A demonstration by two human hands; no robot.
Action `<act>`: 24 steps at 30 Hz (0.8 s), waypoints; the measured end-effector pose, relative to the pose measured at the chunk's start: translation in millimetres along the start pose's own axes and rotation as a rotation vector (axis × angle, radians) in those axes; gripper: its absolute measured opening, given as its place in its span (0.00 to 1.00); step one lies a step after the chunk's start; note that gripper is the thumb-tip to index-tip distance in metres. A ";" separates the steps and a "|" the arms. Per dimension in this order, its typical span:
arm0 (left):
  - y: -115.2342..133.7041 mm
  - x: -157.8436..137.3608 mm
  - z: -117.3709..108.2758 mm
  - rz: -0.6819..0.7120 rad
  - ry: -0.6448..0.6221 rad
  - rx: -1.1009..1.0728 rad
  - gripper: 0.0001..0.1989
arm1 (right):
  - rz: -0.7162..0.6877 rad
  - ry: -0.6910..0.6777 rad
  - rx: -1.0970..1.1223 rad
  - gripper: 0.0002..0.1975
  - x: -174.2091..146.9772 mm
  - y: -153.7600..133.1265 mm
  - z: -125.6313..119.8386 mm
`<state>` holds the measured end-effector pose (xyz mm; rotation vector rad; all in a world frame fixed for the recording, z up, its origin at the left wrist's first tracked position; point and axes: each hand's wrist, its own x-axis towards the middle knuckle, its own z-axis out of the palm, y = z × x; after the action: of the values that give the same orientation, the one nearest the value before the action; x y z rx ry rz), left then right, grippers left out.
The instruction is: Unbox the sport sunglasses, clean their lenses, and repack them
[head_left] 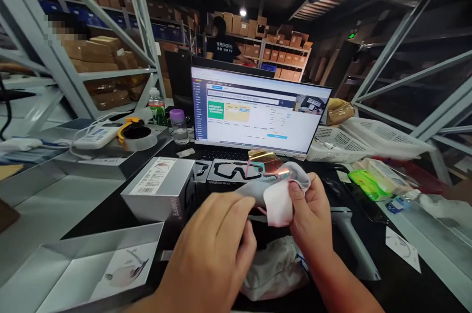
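Observation:
A thin grey and white cloth (279,203) is up between my hands, above the desk. My right hand (313,217) is closed on it, thumb pressing the white part. My left hand (216,241) has curled fingers closed at the left side of the cloth; its fingertips are partly hidden. Out of the cloth's far side sticks a shiny orange-pink mirrored lens (262,161), the rest of it covered. Below lies a pale drawstring pouch (275,268) with a blue cord.
Silver eyewear boxes (157,200) and an open box tray (59,273) stand left. Behind are a monitor (254,111), a purple-lidded cup (179,128) and a tape roll (138,136). Right lie a barcode scanner (356,244) and white baskets (337,143). A person (221,45) stands farther back.

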<state>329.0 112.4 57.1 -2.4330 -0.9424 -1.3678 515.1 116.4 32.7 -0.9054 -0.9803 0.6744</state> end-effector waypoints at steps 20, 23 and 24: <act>5.2 14.9 36.9 -0.081 -0.764 -0.670 0.11 | 0.076 0.259 0.276 0.15 -1.1 -17.2 -3.5; 4.4 14.8 40.0 -0.088 -0.660 -0.728 0.12 | 0.069 0.260 0.372 0.15 1.7 -26.4 -4.8; 3.2 13.9 41.0 -0.083 -0.596 -0.722 0.12 | 0.077 0.244 0.418 0.14 3.5 -29.2 -4.8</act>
<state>364.7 134.7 46.3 -3.5143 -0.7294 -1.1522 523.3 103.8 58.5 -0.6377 -0.5602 0.7783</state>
